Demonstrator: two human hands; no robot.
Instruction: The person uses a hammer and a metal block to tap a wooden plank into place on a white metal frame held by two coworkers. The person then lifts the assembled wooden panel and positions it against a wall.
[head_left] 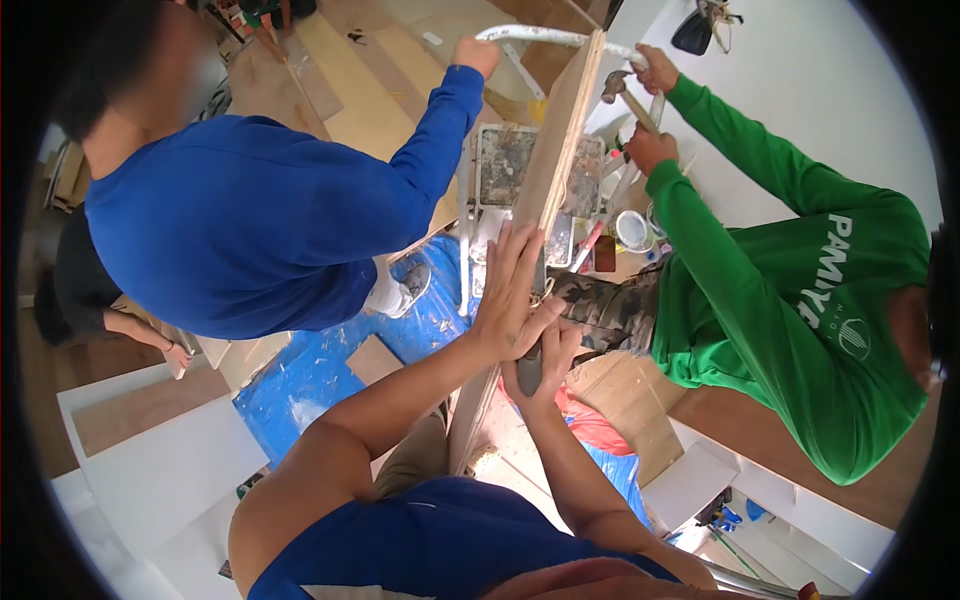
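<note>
A long pale wooden board [560, 150] stands on edge in front of me, its layered narrow edge facing up. My left hand [510, 295] rests on the board with fingers stretched out, its thumb reaching over the edge. Close beside it, my right hand [548, 362] is closed around a hand tool with a dark grey rounded handle [530, 372]; the tool's working end is mostly hidden. Pale curled shavings [541, 292] lie at the board's edge by my fingers.
A person in a blue top [260, 220] at left and one in green [780, 290] at right grip a white metal frame [540, 34]. The person in green also holds a hammer [633, 100]. Blue sheeting [310, 370] covers floor; a white bucket [632, 230] stands beyond.
</note>
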